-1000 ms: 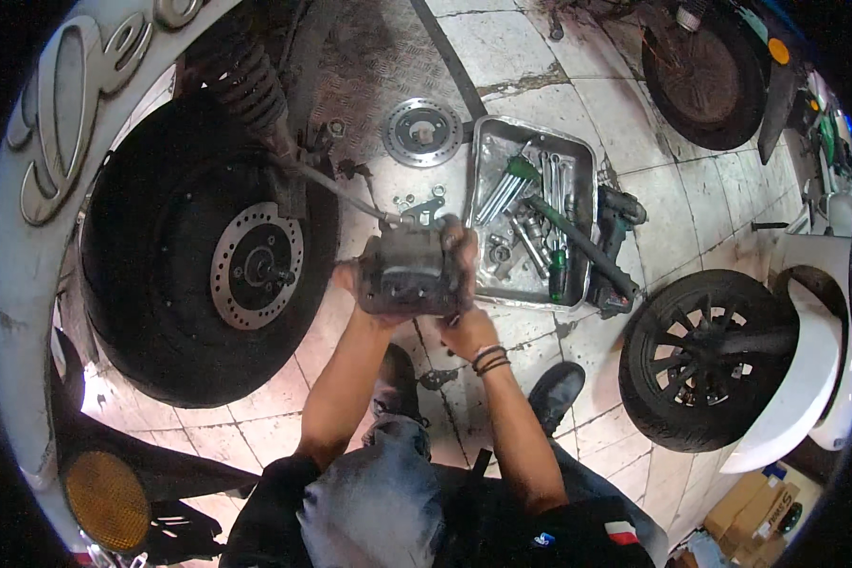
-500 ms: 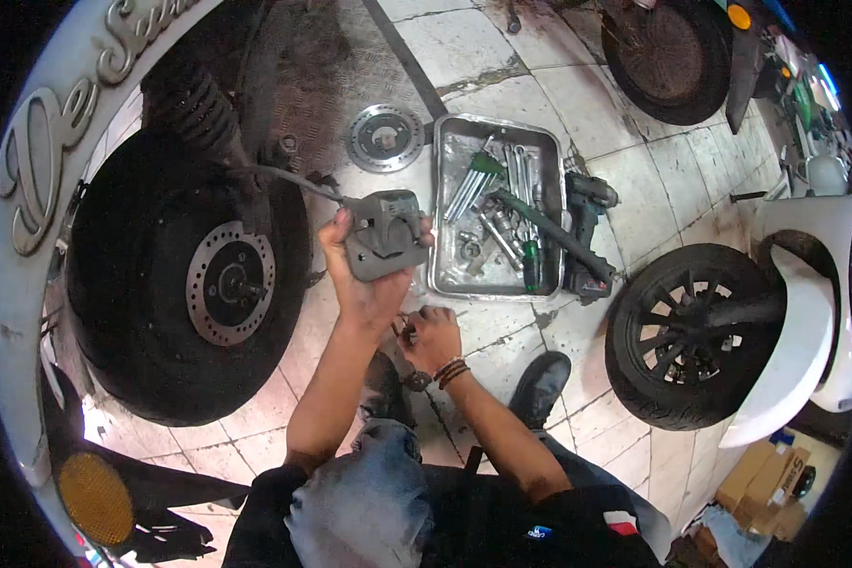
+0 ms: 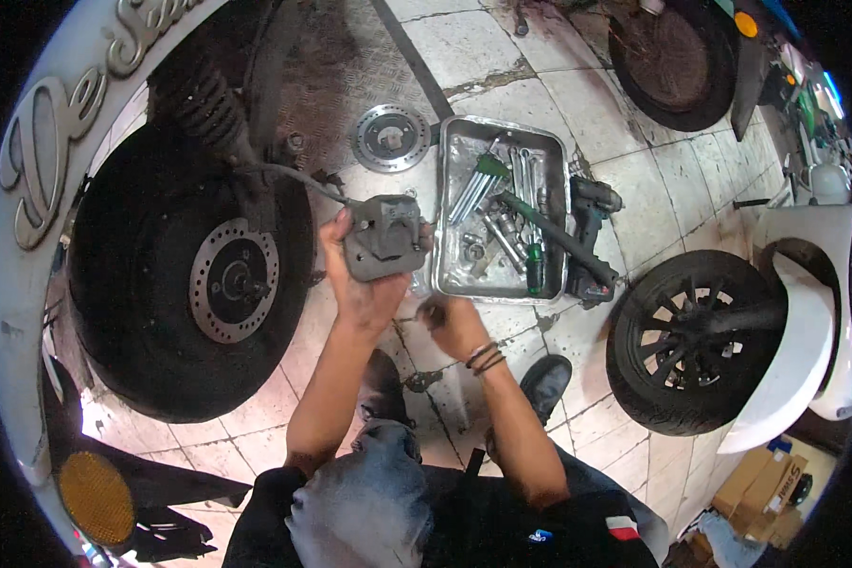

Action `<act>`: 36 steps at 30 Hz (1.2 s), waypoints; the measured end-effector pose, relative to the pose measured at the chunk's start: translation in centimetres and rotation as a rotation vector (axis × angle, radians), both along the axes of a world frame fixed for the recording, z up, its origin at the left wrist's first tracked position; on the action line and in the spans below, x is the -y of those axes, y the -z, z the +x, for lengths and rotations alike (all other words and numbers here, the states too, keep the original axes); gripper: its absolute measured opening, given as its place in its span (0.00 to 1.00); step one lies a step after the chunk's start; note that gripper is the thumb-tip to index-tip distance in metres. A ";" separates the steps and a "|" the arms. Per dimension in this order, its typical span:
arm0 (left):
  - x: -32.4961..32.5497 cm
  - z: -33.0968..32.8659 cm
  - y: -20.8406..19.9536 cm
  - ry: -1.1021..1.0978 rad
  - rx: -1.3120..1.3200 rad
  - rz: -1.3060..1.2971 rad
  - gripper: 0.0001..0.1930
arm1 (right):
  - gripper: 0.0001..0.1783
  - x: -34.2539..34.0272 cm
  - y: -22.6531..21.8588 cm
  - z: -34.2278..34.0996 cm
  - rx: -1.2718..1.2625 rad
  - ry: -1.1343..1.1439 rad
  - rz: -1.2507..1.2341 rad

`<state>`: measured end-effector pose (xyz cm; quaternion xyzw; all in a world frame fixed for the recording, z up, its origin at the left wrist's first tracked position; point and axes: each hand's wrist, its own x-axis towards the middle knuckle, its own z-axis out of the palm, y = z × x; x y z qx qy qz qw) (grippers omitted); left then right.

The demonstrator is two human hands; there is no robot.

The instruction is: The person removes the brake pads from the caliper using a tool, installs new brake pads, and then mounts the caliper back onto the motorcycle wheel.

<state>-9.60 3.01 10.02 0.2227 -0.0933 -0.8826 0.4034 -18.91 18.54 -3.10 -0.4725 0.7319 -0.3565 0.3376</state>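
My left hand (image 3: 367,301) is wrapped round a dark grey brake caliper (image 3: 384,241), fingers on both its sides, and holds it up off the floor. A hose (image 3: 298,176) runs from the caliper towards the spring of the scooter on the left. Just below the tool tray's near left corner is my right hand (image 3: 456,329), slightly blurred and closed with curled fingers. Something dark shows at its fingertips, too small to name. To the left stands a wheel (image 3: 123,312) with a drilled brake disc (image 3: 206,308) at its hub.
A metal tray (image 3: 437,256) holds sockets, wrenches and a green-handled screwdriver (image 3: 535,269). Beside it lies a cordless power tool (image 3: 589,222). A loose brake disc (image 3: 391,138) rests beyond the caliper. Another scooter's wheel (image 3: 625,379) stands at the right, with cardboard boxes (image 3: 755,488) below it.
My right hand has moved away from below my left wrist, right and slightly up towards the tray. The caliper, still in my left hand, has turned a little.
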 end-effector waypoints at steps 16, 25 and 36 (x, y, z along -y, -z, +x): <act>-0.2 -1.8 -2.1 -0.044 -0.126 -0.046 0.28 | 0.22 6.8 -24.3 -2.2 0.981 0.775 -1.038; 0.3 -2.1 -2.9 -0.058 -0.229 0.002 0.28 | 0.20 6.4 -20.4 2.2 0.484 0.662 -0.939; 0.1 -2.5 -2.4 -0.045 -0.172 -0.020 0.35 | 0.14 5.6 -17.7 3.2 -0.200 0.463 -0.685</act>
